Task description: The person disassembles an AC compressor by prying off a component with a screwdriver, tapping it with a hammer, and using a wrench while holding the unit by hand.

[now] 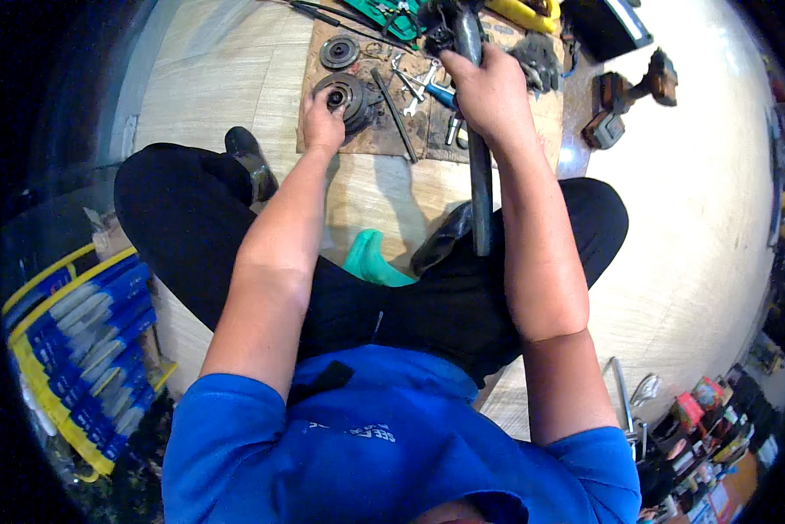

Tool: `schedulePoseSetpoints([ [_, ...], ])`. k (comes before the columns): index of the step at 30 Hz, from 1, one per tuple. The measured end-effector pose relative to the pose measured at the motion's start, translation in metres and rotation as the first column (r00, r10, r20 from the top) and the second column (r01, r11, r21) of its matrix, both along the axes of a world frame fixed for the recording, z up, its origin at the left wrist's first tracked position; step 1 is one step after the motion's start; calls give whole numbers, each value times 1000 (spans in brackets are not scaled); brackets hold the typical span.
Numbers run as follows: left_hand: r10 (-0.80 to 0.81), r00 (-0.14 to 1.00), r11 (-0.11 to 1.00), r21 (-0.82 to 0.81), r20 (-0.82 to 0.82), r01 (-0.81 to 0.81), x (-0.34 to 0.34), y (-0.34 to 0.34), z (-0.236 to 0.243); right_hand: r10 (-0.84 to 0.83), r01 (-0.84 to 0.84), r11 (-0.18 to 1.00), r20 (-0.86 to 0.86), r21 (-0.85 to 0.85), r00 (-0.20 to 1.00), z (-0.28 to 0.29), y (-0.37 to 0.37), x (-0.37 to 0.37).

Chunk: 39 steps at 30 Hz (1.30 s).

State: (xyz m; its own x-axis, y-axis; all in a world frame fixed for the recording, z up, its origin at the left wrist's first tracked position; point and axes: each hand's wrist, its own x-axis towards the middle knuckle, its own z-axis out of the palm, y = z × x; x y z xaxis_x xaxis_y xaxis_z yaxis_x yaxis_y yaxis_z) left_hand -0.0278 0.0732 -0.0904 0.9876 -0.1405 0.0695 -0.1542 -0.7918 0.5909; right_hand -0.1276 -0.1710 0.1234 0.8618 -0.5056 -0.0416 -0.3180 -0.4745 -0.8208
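The left hand (323,118) presses on the round dark metal clutch disc (347,94) on the far cardboard mat (366,140). The right hand (488,92) grips the long grey metal shaft (480,188) — it may slip, I think, if the grip loosens.

I see a round, dark grey metal clutch-like disc (344,94) with a stepped hub lying flat on a brown, stained cardboard sheet (371,140) on the floor, ahead of my crossed legs. My left hand (323,113) rests on its near edge, fingers at its centre. My right hand (488,92) grips a long grey metal shaft (480,192) that runs from my lap up to a dark assembly beyond my knuckles.
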Motion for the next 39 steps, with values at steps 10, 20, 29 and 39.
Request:
schedulePoseSetpoints([
  [10,492,760,506,-572,-424,-646,-20,-25,-19,88,-103,986,-117,-132,989,-19,88,-25],
  [20,404,776,562,-539,-483,-628,6,-17,6,-10,-27,995,-357,-100,934,-83,117,-39],
  [29,232,813,677,-511,-533,-529,25,5,-14,94,-179,960,-355,-217,930,-90,133,9],
  [39,337,817,599,-563,-467,-569,20,-9,-33,136,-251,937,-410,-243,902,-108,122,21],
])
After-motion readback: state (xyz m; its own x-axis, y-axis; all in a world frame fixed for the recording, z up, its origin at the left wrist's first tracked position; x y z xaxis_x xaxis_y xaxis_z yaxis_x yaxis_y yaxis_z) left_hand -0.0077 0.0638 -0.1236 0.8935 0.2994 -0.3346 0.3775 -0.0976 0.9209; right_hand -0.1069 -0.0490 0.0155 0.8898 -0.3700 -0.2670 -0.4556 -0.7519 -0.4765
